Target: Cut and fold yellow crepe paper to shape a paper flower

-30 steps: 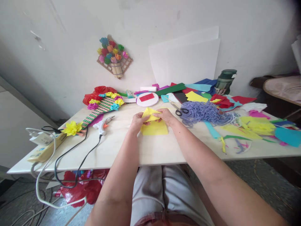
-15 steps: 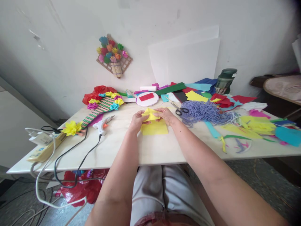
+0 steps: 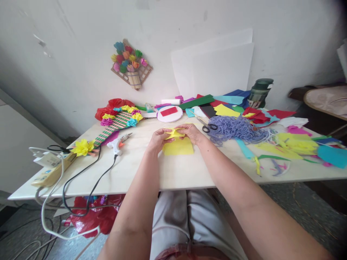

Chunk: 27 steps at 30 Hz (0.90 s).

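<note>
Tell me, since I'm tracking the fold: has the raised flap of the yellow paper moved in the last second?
Yes. The flap has dropped lower between both hands, further below the white round plate behind it.

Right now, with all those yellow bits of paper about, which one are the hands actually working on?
The yellow sheet at the table's near middle: left hand and right hand pinch its far edge. The other yellow scraps lie untouched to the right.

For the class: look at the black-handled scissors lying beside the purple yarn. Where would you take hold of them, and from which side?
Grip the scissors by the black handle loops, coming from the near side. The loops point toward the person and lie bare on the table; the blades point away, toward the paper scraps.
</note>
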Each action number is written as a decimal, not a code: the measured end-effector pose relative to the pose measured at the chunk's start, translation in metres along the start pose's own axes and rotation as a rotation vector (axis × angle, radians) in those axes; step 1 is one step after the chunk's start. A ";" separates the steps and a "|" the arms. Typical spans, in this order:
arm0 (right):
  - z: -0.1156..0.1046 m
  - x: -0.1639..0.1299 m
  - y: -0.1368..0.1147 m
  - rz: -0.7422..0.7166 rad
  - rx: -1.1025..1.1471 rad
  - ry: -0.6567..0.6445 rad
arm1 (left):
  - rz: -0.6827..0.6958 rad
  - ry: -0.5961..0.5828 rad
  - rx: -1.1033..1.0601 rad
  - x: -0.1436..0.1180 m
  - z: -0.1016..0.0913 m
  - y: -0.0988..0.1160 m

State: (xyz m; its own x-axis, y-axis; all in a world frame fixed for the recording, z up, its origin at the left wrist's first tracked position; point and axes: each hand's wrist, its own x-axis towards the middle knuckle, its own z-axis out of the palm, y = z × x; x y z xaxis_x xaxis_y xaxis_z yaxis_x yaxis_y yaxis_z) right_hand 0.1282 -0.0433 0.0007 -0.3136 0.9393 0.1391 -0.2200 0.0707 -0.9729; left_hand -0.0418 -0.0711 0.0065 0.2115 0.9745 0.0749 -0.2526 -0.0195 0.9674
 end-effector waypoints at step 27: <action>0.001 -0.004 -0.005 -0.093 0.076 -0.049 | 0.016 -0.063 -0.019 0.000 -0.002 0.002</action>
State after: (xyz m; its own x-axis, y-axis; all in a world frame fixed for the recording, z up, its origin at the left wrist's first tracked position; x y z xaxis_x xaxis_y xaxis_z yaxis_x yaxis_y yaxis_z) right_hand 0.1296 -0.0477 0.0055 -0.3329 0.9122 0.2387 -0.3192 0.1292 -0.9388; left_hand -0.0446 -0.0711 0.0076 0.2666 0.9580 0.1057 -0.2743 -0.0297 0.9612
